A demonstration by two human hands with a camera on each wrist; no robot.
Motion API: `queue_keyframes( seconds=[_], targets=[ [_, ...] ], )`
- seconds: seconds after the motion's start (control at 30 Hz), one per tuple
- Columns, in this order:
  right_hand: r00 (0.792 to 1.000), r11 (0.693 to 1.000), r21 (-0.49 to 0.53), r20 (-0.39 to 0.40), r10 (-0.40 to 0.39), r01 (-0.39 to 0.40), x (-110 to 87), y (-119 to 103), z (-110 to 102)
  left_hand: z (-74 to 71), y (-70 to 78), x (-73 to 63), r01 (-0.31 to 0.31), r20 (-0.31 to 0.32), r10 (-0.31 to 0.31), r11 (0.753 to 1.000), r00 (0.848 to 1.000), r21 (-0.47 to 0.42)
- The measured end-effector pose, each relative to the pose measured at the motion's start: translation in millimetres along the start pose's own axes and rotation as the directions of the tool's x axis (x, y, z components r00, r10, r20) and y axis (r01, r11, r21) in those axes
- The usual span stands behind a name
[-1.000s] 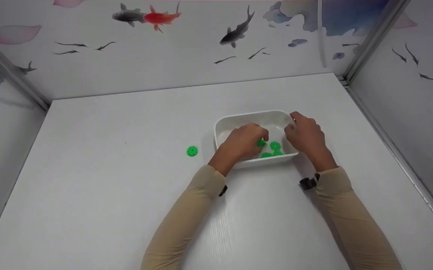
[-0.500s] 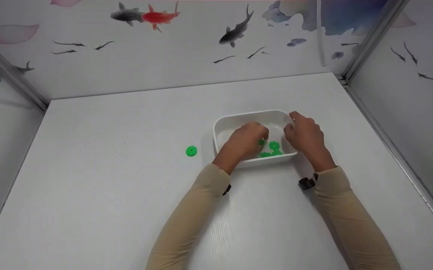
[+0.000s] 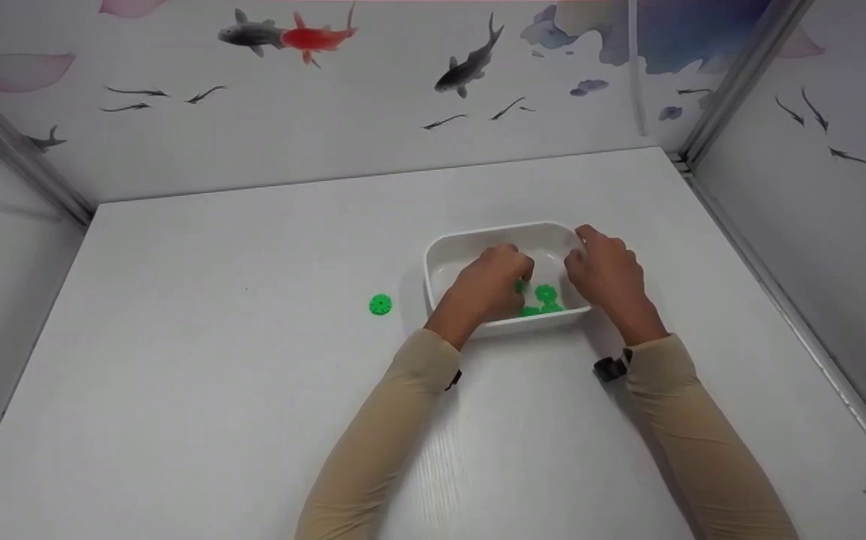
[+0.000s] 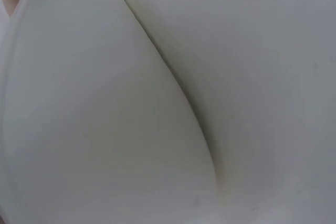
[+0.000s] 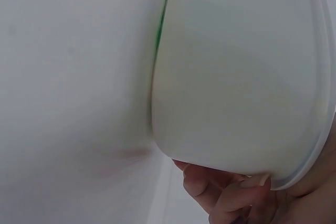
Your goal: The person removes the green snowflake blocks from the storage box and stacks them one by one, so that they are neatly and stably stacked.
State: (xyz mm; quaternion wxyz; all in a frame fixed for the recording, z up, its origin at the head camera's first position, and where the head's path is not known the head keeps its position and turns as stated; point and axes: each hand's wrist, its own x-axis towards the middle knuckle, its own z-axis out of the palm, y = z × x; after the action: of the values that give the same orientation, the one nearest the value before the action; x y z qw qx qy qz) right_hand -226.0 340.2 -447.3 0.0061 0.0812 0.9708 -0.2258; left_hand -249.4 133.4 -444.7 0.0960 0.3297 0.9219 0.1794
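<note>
A white rectangular tray (image 3: 500,325) stands on the table with several green notched plastic discs (image 3: 546,293) in its near right part. My left hand (image 3: 486,281) reaches over the near rim into it, fingers curled, and pinches a green disc (image 3: 520,286) between thumb and forefinger; the hand covers most of that disc. At the tray's right end my right hand (image 3: 606,271) grips the rim. The right wrist view shows its curled fingers (image 5: 236,198) against the outside of the end wall. Mostly the tray's outer wall (image 4: 115,103) fills the left wrist view.
One more green notched disc (image 3: 380,304) lies on the white table (image 3: 215,360), left of the tray. White panels with painted fish (image 3: 470,67) close off the back and both sides. A black wrist device (image 3: 611,368) sits at the right cuff.
My left hand has shifted very slightly within the tray and now covers more of the green disc at its fingertips. The right hand stays on the rim; the whole view drifts a little.
</note>
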Motion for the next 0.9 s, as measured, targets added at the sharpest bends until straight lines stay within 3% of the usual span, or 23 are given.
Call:
queue_keyframes(
  seconds=[0.3,0.57,0.9],
  targets=[
    [1.0,1.0,0.012,-0.005,-0.006,0.006,-0.8,-2,0,-1.8,-5.0,-2.5,-0.017,-0.009,0.016,1.0,1.0,-0.013],
    [0.997,0.998,-0.014,-0.061,-0.055,0.054,-2.1,2,2,-2.8,-11.3,-5.1,-0.046,-0.006,0.046,0.999,0.999,0.007],
    [0.998,0.999,0.004,-0.059,-0.033,0.034,-1.5,1,4,-3.3,-12.6,-6.8,-0.077,-0.037,0.076,0.997,0.996,-0.008]
  ],
)
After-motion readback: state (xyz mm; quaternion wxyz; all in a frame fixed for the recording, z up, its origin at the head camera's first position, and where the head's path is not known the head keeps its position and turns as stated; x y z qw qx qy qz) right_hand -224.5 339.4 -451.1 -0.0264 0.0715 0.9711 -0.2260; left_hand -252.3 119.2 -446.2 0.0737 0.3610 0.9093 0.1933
